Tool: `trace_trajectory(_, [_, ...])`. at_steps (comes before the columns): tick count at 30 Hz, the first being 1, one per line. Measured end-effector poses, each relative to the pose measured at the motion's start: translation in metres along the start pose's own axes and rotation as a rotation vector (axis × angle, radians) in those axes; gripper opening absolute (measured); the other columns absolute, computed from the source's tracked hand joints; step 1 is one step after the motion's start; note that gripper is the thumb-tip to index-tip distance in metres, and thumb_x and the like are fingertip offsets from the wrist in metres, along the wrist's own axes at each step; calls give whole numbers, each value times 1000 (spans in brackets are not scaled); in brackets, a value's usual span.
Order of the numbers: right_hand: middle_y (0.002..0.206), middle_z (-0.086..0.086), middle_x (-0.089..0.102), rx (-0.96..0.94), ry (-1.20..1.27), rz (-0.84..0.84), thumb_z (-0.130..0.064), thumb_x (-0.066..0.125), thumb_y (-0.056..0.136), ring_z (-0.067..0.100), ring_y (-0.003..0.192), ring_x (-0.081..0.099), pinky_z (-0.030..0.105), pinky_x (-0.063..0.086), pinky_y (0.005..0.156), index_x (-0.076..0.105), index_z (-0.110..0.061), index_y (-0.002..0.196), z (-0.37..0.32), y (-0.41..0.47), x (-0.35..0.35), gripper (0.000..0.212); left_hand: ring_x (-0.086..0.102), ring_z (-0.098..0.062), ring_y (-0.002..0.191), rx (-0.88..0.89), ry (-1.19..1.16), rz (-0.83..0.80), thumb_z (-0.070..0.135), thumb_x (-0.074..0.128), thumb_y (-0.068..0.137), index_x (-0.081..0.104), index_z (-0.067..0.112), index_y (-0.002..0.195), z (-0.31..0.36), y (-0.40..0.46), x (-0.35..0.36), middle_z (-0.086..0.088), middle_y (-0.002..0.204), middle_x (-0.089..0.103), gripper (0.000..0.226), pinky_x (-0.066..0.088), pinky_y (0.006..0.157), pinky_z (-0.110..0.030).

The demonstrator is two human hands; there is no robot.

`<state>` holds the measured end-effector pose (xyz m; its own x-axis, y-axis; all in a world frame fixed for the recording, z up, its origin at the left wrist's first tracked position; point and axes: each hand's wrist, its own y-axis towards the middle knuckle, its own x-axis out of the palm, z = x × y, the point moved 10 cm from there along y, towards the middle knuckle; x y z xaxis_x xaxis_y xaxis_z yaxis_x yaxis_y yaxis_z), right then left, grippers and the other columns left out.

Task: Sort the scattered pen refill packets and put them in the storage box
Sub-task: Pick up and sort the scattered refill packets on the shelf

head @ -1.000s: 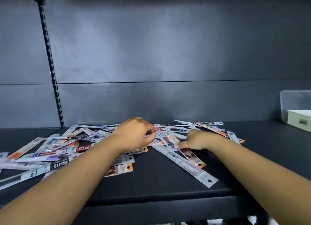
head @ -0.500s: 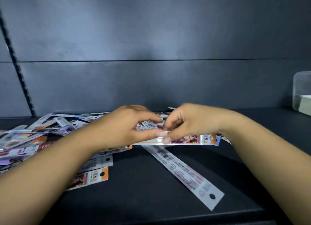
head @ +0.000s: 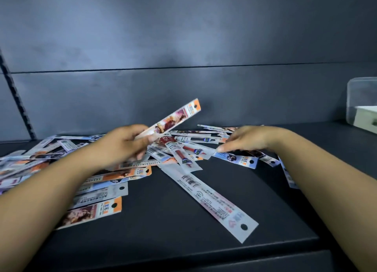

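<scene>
The orange-tabbed packet point(head: 175, 119) is pinched at its near end by the left hand point(head: 124, 144), thumb on top and fingers curled beneath; its far end angles up and to the right, clear of the pile. The printed picture along it is blurred and cannot be read. The scattered packets point(head: 183, 147) lie in a loose heap across the far middle and left of the shelf point(head: 183, 231), overlapping at many angles. Two with red refills inside sit near the centre, just beside the held one's lower end. A long white packet point(head: 212, 198) with a barcode and a punched hole reaches from the heap toward the near right, alone on bare surface. Another orange-cornered packet point(head: 91, 210) lies at the near left, partly covered by the left forearm.

The right hand point(head: 251, 139) rests palm down on the right part of the heap, fingers stretched left, a fingertip touching a pale blue packet point(head: 236, 158); whether it grips anything cannot be told, since the palm hides what is beneath. Packets further left are smeared by motion, and some run off the left edge. One at the right is largely hidden behind the right forearm.

The storage box point(head: 361, 102), clear plastic, stands at the far right on the same shelf, well apart from the heap and cut off by the frame edge; something pale lies inside it, unclear. The shelf is matte black, with a dark grey panelled back wall point(head: 183, 47) and a slotted upright rail point(head: 16, 100) at the far left.
</scene>
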<state>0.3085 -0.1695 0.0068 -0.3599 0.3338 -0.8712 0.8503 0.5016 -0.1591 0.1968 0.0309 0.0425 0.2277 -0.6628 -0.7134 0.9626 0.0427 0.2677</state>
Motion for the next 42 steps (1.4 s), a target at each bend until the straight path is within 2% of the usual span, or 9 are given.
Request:
trace_trajectory(3, [108, 2, 63, -18, -91, -33, -48, 67, 73, 22, 109, 54, 33, 41, 96, 70, -15, 87, -6, 0, 7, 36, 37, -4, 36, -85, -174, 17, 31, 51, 85, 59, 1, 87, -6, -1, -2, 3, 37, 44, 31, 34, 42, -15])
trace_trajectory(10, [56, -10, 60, -137, -85, 174, -25, 70, 75, 7, 61, 54, 29, 46, 66, 64, -27, 66, -25, -25, -36, 11, 56, 6, 55, -5, -182, 176, 31, 48, 89, 66, 23, 78, 4, -3, -18, 17, 56, 66, 22, 41, 58, -4])
trace_trajectory(15, [51, -10, 64, -322, 191, 356, -19, 75, 71, -4, 46, 49, 4, 39, 53, 73, -27, 62, -42, -67, -75, 12, 57, 18, 62, 16, -235, 258, 32, 49, 89, 64, 34, 84, 13, -8, -29, 30, 65, 68, 16, 36, 55, 3])
trace_trajectory(20, [58, -6, 68, -487, 262, 155, -17, 76, 66, 1, 58, 56, 11, 44, 63, 75, -24, 65, -79, -76, -40, 7, 65, 5, 64, -63, -361, -7, 25, 47, 90, 68, 23, 85, 25, -15, 9, 13, 68, 73, 21, 45, 58, -9])
trace_trajectory(26, [57, -9, 67, -536, 339, 257, -8, 76, 68, 3, 60, 57, 32, 48, 72, 69, -18, 66, -89, -62, -35, 12, 58, -13, 42, -113, -523, -370, 38, 47, 76, 65, 11, 78, 36, -30, 51, -7, 58, 69, 32, 49, 45, -22])
trace_trajectory(31, [56, -19, 65, -638, 424, 301, -2, 74, 69, -6, 59, 57, 8, 48, 63, 67, -19, 72, -110, -60, -40, 19, 65, -14, 59, -142, -507, -556, 13, 62, 80, 64, 12, 90, 26, -36, 58, -6, 74, 71, 11, 55, 57, -26])
trace_trajectory(34, [83, -16, 60, -670, 530, 307, -5, 72, 71, 1, 73, 54, 18, 49, 71, 58, -32, 91, -122, -49, -52, 36, 63, -15, 58, -216, -619, -515, 3, 60, 75, 62, 10, 90, 10, -30, 49, -7, 67, 66, 16, 56, 58, -28])
trace_trajectory(38, [110, -3, 54, -344, 885, 235, -22, 68, 78, 9, 89, 54, 24, 46, 78, 51, -25, 120, -92, -1, -36, 45, 43, -10, 41, -355, -791, -271, 6, 55, 80, 54, 7, 93, -25, -13, 15, -1, 49, 45, 13, 44, 41, -22])
trace_trajectory(42, [122, 6, 54, 30, 321, 84, -57, 66, 68, 22, 109, 52, 34, 44, 94, 51, -11, 124, -71, 32, 31, 74, 38, -9, 37, -431, -791, -57, 32, 45, 91, 54, 15, 96, -55, -4, -6, 4, 43, 40, 21, 40, 44, -21])
